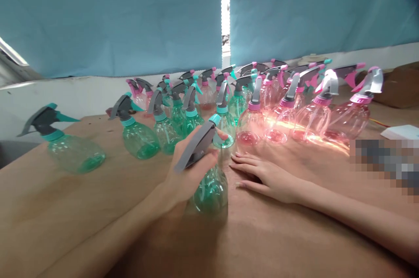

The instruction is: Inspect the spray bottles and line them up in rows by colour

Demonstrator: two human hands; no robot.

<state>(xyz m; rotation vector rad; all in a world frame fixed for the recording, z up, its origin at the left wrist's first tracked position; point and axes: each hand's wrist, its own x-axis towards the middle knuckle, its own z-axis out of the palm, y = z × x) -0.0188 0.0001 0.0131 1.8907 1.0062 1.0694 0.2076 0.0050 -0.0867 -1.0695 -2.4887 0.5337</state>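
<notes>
A green spray bottle with a grey and turquoise spray head stands out in front of me. My left hand is closed around its neck, just under the spray head, and part of the bottle is hidden behind the fingers. Flat on the tabletop, fingers spread, lies my right hand; nothing is in it. Closest to its fingertips stand a green spray bottle and a pink spray bottle.
Several more green bottles stand in rows at left and centre, several pink ones at right. One green bottle stands apart at far left. Brown tabletop lies beneath. A white object sits at right; a blue-green curtain hangs behind.
</notes>
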